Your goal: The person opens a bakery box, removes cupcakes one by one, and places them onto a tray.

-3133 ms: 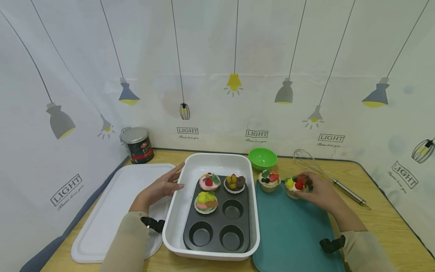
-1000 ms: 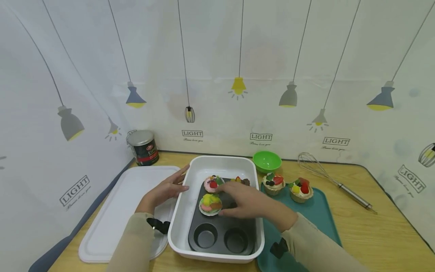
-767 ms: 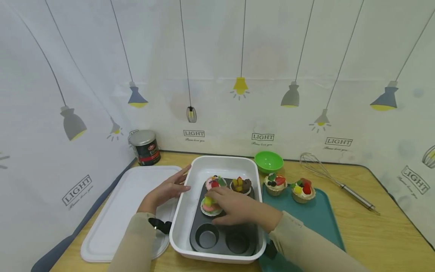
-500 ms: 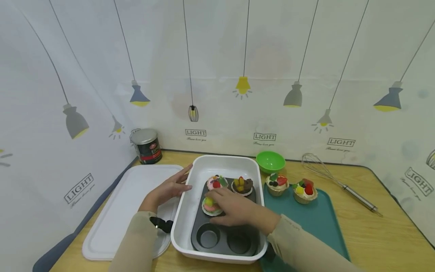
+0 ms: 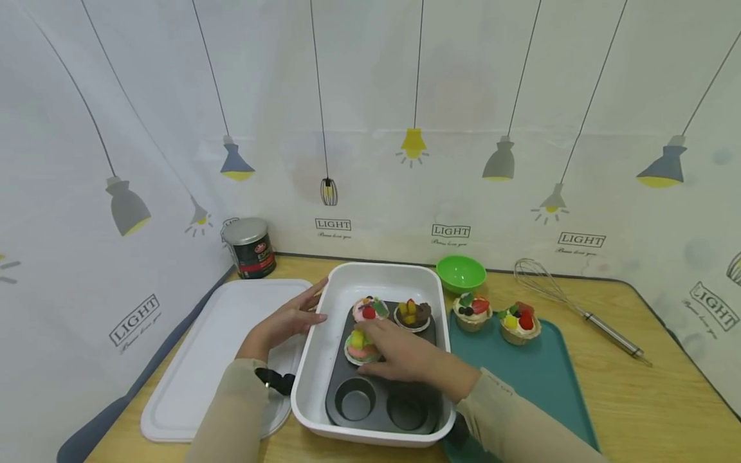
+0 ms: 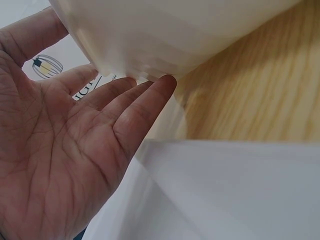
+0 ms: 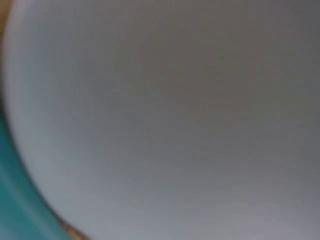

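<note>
A white basin [image 5: 308, 392] holds a dark muffin tin [image 5: 379, 418] with several cups. My left hand [image 5: 285, 326] rests against the basin's left side; in the left wrist view its straight fingertips touch the outer wall [image 6: 150, 35]. My right hand [image 5: 408, 354] reaches into the basin, thumb and fingers round a yellow-and-green cupcake [image 5: 359, 350] in the tin's middle left cup. Behind it sit a pink cupcake [image 5: 368, 309] and a chocolate one [image 5: 413, 315]. The palm hides the middle right cup. Basin wall fills the blurred right wrist view.
Two fruit tarts stand on the teal tray [image 5: 521, 392] at the right, with a green bowl [image 5: 461, 274] and a whisk [image 5: 608, 334] beyond. A white lid-like tray [image 5: 214, 366] lies at the left, and a black tin can [image 5: 249, 247] stands behind it.
My right hand has gone from a tart on the teal tray into the basin, then left onto the yellow-and-green cupcake. The left hand has stayed at the basin's side.
</note>
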Action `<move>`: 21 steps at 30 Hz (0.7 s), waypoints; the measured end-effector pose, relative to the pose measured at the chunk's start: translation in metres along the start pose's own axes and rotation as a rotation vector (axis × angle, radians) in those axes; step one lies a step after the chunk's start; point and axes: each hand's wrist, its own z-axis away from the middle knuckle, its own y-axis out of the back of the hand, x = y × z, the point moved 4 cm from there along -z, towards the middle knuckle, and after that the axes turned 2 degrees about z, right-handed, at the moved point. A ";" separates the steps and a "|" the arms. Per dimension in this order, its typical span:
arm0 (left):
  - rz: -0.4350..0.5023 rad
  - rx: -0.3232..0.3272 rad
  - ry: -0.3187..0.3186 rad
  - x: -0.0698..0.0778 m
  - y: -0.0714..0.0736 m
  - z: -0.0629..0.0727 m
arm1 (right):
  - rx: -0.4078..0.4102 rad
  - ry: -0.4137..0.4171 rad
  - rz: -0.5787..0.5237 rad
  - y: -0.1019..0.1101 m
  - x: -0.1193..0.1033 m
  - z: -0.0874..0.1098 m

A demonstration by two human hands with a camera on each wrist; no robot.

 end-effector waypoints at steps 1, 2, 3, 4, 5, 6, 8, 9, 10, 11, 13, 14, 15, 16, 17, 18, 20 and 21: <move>0.000 0.000 0.000 0.000 0.000 0.000 | 0.001 0.002 0.000 0.000 0.000 0.000; 0.000 0.000 0.001 0.000 0.000 0.000 | 0.002 0.006 0.004 0.000 -0.001 0.000; 0.001 0.001 0.001 0.000 0.000 0.001 | 0.002 0.008 0.006 0.001 -0.001 0.000; 0.002 0.000 0.001 0.000 0.000 0.001 | 0.003 0.011 0.010 0.001 -0.001 0.000; 0.003 -0.001 0.000 0.000 0.000 0.001 | 0.004 0.013 0.016 0.001 -0.002 0.000; 0.004 -0.001 0.000 0.000 0.000 0.001 | 0.006 0.016 0.020 0.002 -0.002 0.000; 0.003 0.001 0.000 0.000 0.000 0.001 | 0.006 0.014 0.025 0.002 -0.002 -0.001; 0.004 0.003 0.001 0.000 0.001 0.001 | 0.005 0.013 0.026 0.002 -0.003 -0.001; 0.004 0.003 0.002 -0.001 0.001 0.001 | 0.005 0.011 0.029 0.002 -0.003 -0.001; 0.003 0.003 0.003 -0.001 0.001 0.001 | 0.003 0.009 0.033 0.003 -0.003 -0.001; 0.002 0.003 0.003 -0.001 0.001 0.000 | 0.003 0.006 0.042 0.002 -0.003 -0.001; 0.007 0.001 0.003 -0.001 0.001 0.000 | 0.008 0.009 0.049 0.003 -0.003 -0.001; 0.009 0.000 0.002 -0.001 0.001 -0.001 | 0.014 0.013 0.056 0.003 -0.004 -0.001; 0.013 -0.002 0.000 -0.001 0.001 -0.001 | 0.020 0.017 0.064 0.003 -0.004 -0.001; 0.017 -0.005 -0.001 -0.001 0.001 -0.001 | 0.026 0.024 0.070 0.003 -0.004 -0.001; 0.020 -0.006 -0.002 -0.001 0.001 -0.001 | 0.034 0.031 0.076 0.003 -0.005 0.000; 0.027 -0.008 -0.003 -0.001 0.001 -0.002 | 0.049 0.047 0.089 0.004 -0.005 0.000; 0.026 -0.008 -0.003 -0.001 0.001 -0.002 | 0.057 0.059 0.092 0.004 -0.006 0.000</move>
